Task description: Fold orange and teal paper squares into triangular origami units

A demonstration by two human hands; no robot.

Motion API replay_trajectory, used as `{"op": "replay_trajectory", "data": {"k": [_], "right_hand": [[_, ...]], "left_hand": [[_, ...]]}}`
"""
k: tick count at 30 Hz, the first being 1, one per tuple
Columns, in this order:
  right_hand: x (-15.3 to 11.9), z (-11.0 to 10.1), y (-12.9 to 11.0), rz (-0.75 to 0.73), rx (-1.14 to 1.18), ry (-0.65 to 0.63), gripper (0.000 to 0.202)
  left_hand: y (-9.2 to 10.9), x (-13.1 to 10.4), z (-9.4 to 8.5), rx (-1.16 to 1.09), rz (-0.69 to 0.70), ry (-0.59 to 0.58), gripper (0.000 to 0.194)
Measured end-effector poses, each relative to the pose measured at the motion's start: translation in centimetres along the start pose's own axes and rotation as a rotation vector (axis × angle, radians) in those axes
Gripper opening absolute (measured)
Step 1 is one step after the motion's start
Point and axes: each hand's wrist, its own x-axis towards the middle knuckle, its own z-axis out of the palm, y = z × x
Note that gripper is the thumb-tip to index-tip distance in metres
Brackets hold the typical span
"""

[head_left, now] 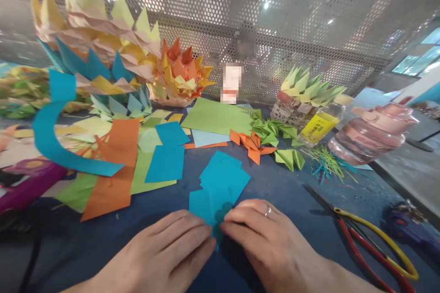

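My left hand [168,247] rests low in the middle, its fingers pressed together on the lower left edge of a piece of blue paper [202,203]. Facing it, my right hand [268,233] wears a ring and has its fingers closed at the paper's lower right side. The fingertips of both hands nearly meet and hide the paper's lower end. Just beyond, more blue paper pieces [225,171] overlap it. Farther left lie two blue squares [165,163] and a curled blue strip [74,160] over orange paper [120,165].
Scissors [364,238] lie open on the right, beside a dark blue object [412,229]. Behind them stand a pink bottle [373,132] and a yellow-labelled bottle [319,123]. Folded-paper sculptures [103,36] fill the back left. A purple tool [34,183] lies at far left.
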Motion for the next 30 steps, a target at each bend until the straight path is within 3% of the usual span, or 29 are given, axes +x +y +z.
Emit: {"op": "replay_trajectory", "data": {"k": [4, 7, 8, 9, 10, 12, 13, 20, 22, 23, 24, 25, 30], "right_hand": [[1.0, 0.2, 0.3, 0.188, 0.016, -0.044, 0.017], [1.8, 0.3, 0.3, 0.269, 0.041, -0.105, 0.011], [2.0, 0.3, 0.4, 0.280, 0.047, -0.116, 0.012], [2.2, 0.4, 0.4, 0.287, 0.053, -0.120, 0.013], [2.3, 0.4, 0.4, 0.291, 0.058, -0.125, 0.015], [2.5, 0.6, 0.4, 0.294, 0.069, -0.122, 0.017], [2.5, 0.6, 0.4, 0.294, 0.076, -0.119, 0.017], [2.5, 1.0, 0.4, 0.359, 0.059, -0.115, 0.018], [2.5, 1.1, 0.3, 0.365, 0.039, -0.120, 0.018], [2.5, 1.2, 0.3, 0.363, 0.031, -0.117, 0.018], [2.5, 1.3, 0.3, 0.361, 0.023, -0.113, 0.018], [2.5, 1.4, 0.3, 0.359, 0.016, -0.110, 0.018], [2.3, 1.6, 0.3, 0.350, -0.007, -0.099, 0.017]], "left_hand": [[0.2, -0.8, 0.5, 0.084, -0.049, 0.136, 0.043], [0.3, -1.5, 1.2, 0.092, -0.002, 0.036, 0.038], [0.3, -1.7, 1.3, 0.076, -0.078, 0.179, 0.047], [0.3, -1.9, 1.4, 0.068, -0.100, 0.199, 0.049], [0.3, -2.0, 1.4, 0.070, -0.100, 0.200, 0.049], [0.3, -2.1, 1.2, 0.093, -0.008, 0.042, 0.042], [0.3, -2.0, 1.1, 0.113, -0.017, 0.021, 0.041], [0.2, -0.9, 0.2, 0.096, -0.074, 0.077, 0.044], [0.2, -1.2, 0.6, 0.115, -0.088, 0.181, 0.050], [0.3, -1.4, 0.9, 0.123, -0.034, 0.069, 0.044], [0.3, -1.6, 1.2, 0.138, -0.031, 0.079, 0.045], [0.4, -1.8, 1.4, 0.121, -0.088, 0.170, 0.050], [0.5, -1.9, 1.1, 0.140, -0.037, 0.070, 0.044]]}}
